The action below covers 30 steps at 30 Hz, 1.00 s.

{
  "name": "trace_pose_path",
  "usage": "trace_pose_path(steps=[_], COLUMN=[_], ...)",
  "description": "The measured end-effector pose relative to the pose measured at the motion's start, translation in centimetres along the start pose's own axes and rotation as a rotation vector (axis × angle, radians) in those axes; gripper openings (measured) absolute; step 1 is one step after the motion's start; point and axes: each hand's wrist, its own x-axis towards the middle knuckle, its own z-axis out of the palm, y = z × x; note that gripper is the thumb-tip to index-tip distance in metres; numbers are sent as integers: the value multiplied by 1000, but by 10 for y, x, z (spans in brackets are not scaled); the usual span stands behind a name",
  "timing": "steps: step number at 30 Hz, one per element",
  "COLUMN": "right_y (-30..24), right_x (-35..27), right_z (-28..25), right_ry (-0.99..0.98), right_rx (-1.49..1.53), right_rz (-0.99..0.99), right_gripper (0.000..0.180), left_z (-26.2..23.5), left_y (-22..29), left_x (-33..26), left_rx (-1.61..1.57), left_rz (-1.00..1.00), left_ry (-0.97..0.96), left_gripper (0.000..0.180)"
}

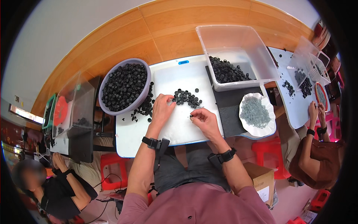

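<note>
Beside a loose cluster of small round black caps, my left hand reaches in with thumb and forefinger drawn together. Its fingertips touch the cluster's left edge; whether a cap is between them I cannot make out. My right hand is just below the cluster, pinching a small black cap between thumb and fingers. A white work surface lies under both hands.
A lavender basin heaped with black caps stands left, more caps spilled beside it. At right are a clear plastic bin partly filled with black pieces and a white scalloped bowl of thin grey pieces. Other people sit on both sides.
</note>
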Motion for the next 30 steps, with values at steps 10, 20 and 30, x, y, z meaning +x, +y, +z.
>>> trace_pose_path(steps=[10,20,30], right_y=[-2,-15,-13], right_x=[-3,-6,-8], right_z=[0,16,19], right_ry=[46,127,139], right_rx=[-66,-341,-440], right_rz=[-28,-299,-284], right_gripper=[15,19,17], left_z=[4,26,28], left_y=[12,24,25], left_x=[-36,-74,-77], left_rx=[-127,-405,-407], left_rz=[-20,11,99], left_ry=[149,69,92], left_gripper=[25,30,26])
